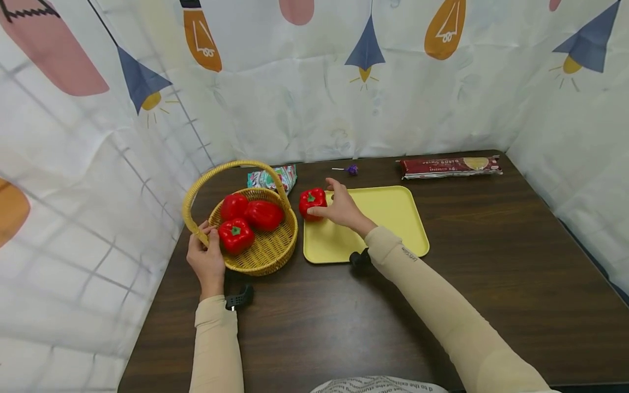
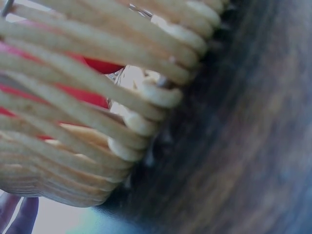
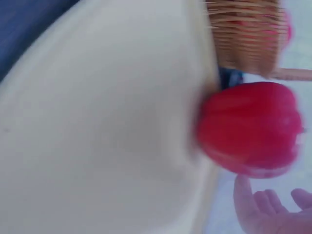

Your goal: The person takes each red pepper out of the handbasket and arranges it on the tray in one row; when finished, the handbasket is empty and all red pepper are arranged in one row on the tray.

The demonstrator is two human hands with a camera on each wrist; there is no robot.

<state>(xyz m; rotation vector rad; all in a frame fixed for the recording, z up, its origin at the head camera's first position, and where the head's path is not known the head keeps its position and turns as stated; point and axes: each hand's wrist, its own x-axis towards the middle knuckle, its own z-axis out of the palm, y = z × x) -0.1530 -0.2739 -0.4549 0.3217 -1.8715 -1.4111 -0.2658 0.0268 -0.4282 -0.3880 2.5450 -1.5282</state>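
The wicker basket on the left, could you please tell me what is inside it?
Three red bell peppers lie inside the basket, with bare weave showing beside them. Whatever lies directly beneath the peppers is covered and cannot be seen.

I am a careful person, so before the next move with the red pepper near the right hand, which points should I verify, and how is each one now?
1. Left hand steadies the basket: ok, it holds the side near the handle.
2. Basket upright: ok.
3. Three peppers inside it: ok.
4. Right hand closed around the lone pepper: not ok, fingers spread.
5. Lone pepper fully within the tray: cannot tell, it overlaps the edge.
6. Lone pepper apart from basket: ok.
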